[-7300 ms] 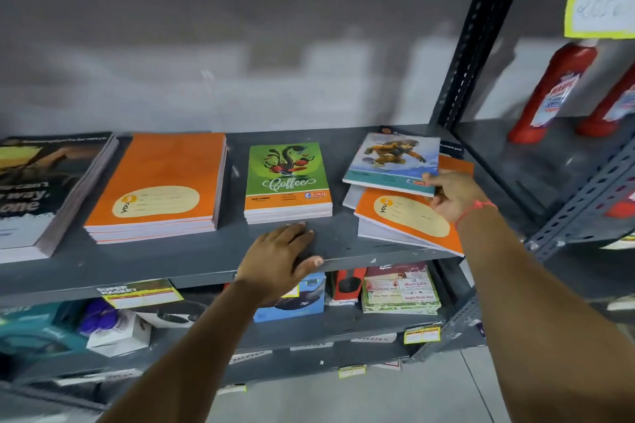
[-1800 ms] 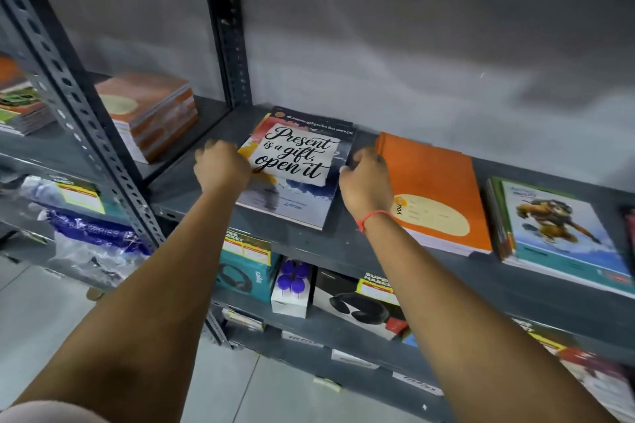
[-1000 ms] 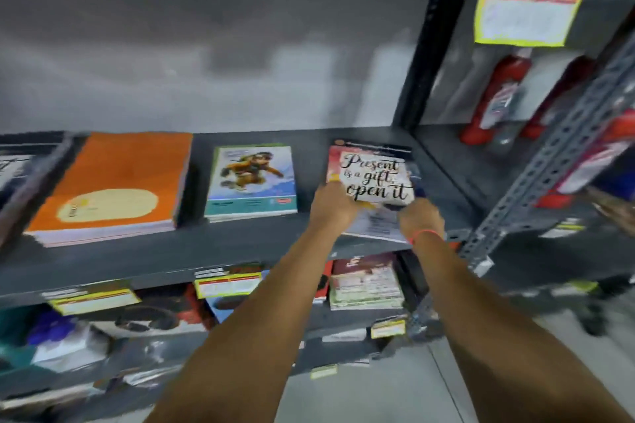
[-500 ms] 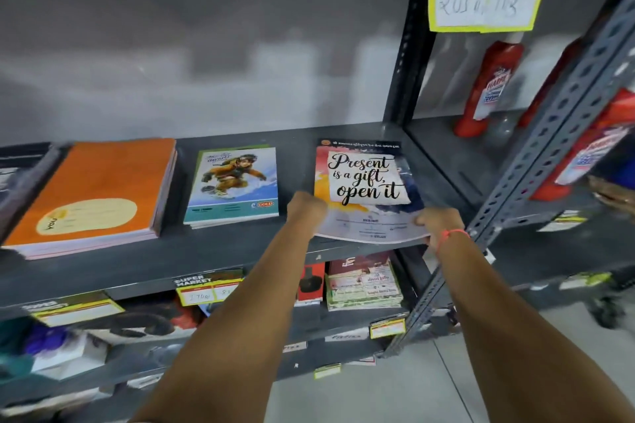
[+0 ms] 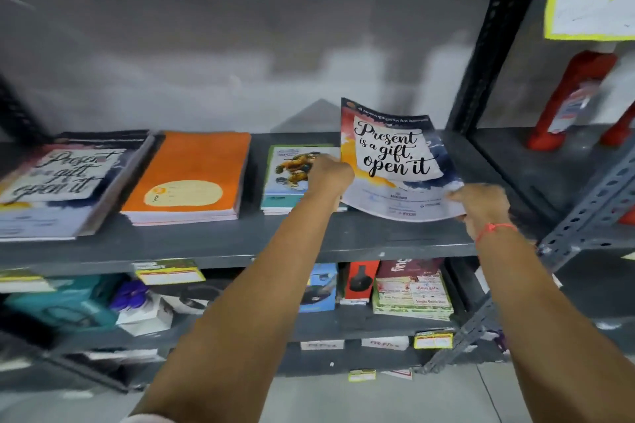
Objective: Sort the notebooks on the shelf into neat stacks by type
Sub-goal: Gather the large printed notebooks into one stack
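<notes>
A "Present is a gift, open it" notebook (image 5: 395, 161) is lifted and tilted above the right end of the grey shelf (image 5: 240, 240). My left hand (image 5: 330, 175) grips its left edge and my right hand (image 5: 481, 203) grips its lower right corner. A stack of the same "Present is a gift" notebooks (image 5: 58, 185) lies at the far left. An orange stack (image 5: 192, 175) sits beside it. A stack with a cartoon cover (image 5: 292, 178) lies partly behind my left hand.
Red bottles (image 5: 570, 99) stand on the neighbouring shelf to the right, behind a perforated upright (image 5: 591, 196). A yellow price card (image 5: 591, 0) hangs at top right. Boxed goods (image 5: 409, 288) fill the shelf below. The grey wall closes the back.
The notebook that lay flat at the shelf's right end half a second ago is now raised and tilted up in both hands. The view has swung left, showing the matching stack.
</notes>
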Demonstrator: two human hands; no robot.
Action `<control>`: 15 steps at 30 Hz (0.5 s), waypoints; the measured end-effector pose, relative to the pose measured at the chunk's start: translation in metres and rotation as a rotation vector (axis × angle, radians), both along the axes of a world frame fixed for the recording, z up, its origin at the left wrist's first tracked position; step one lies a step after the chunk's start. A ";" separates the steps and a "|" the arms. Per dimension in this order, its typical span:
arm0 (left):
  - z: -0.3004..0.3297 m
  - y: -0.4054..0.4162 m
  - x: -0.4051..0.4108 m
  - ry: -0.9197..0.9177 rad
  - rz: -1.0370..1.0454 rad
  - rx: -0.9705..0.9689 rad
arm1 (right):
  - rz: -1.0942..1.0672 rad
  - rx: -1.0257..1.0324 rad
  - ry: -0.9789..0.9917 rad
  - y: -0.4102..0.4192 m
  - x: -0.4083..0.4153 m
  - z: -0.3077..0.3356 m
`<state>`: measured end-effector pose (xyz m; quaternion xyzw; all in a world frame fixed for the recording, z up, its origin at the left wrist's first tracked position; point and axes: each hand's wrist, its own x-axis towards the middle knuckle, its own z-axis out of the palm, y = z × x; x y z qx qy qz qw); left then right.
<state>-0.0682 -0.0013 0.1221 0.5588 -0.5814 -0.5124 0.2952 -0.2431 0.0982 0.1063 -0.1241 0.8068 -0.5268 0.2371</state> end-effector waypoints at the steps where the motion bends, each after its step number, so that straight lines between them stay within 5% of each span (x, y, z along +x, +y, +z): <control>1: 0.004 -0.005 0.016 0.002 0.017 -0.024 | 0.042 -0.022 -0.009 -0.007 0.013 0.007; 8: 0.031 -0.054 0.200 -0.064 0.182 -0.207 | 0.437 -0.136 -0.030 -0.077 0.169 0.030; 15: 0.030 -0.097 0.399 -0.070 0.394 -0.148 | 0.519 -0.265 -0.051 -0.147 0.366 0.019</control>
